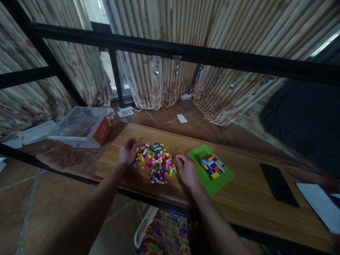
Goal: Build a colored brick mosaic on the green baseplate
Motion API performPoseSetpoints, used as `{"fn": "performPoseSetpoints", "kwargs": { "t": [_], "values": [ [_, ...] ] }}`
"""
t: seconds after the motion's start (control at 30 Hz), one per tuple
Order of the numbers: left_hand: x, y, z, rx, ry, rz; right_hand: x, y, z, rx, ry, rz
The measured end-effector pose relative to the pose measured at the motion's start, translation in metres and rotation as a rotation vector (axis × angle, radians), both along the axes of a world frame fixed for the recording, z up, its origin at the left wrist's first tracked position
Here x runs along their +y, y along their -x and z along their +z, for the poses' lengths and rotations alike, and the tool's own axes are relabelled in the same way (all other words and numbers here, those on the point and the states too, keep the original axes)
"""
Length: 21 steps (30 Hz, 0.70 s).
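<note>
Head view: your left hand and right hand, grips unclear, flanked loose bricks; the right-side board stood part-filled.

On a wooden surface, the left hand is beside a pile of colourful bricks and the right hand at its right edge, near a green baseplate bearing joined bricks.

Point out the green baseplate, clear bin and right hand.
Green baseplate (211, 187): head view, bare studs near front corner.
Clear bin (102, 131): head view, orange label.
Right hand (188, 170): head view, back of hand.
</note>
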<state>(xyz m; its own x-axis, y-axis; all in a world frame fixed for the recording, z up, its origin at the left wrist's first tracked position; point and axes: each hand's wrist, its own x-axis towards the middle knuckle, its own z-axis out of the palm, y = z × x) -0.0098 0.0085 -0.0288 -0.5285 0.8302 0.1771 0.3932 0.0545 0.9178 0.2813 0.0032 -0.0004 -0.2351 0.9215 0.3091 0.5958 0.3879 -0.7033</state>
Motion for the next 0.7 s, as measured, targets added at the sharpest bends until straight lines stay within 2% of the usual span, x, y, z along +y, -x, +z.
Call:
{"fn": "performPoseSetpoints", "kwargs": {
  "t": [0.07, 0.2, 0.3, 0.5, 0.7],
  "values": [
    [-0.001, -0.001, 0.002, 0.001, 0.007, 0.001, -0.009, -0.005, 0.002, 0.19, 0.067, -0.05],
    [-0.001, -0.002, 0.005, -0.002, 0.025, 0.009, -0.031, -0.022, 0.001, 0.624, 0.321, -0.167],
    [0.0, -0.002, 0.007, 0.006, 0.04, 0.013, -0.045, -0.043, 0.0, 0.813, 0.426, -0.297],
    [0.001, -0.001, 0.008, 0.008, 0.032, 0.007, -0.058, -0.096, -0.006, 0.866, 0.404, -0.495],
    [-0.001, -0.001, 0.013, 0.099, 0.064, 0.02, -0.051, -0.128, -0.014, 0.649, 0.211, -0.608]
  ]
}}
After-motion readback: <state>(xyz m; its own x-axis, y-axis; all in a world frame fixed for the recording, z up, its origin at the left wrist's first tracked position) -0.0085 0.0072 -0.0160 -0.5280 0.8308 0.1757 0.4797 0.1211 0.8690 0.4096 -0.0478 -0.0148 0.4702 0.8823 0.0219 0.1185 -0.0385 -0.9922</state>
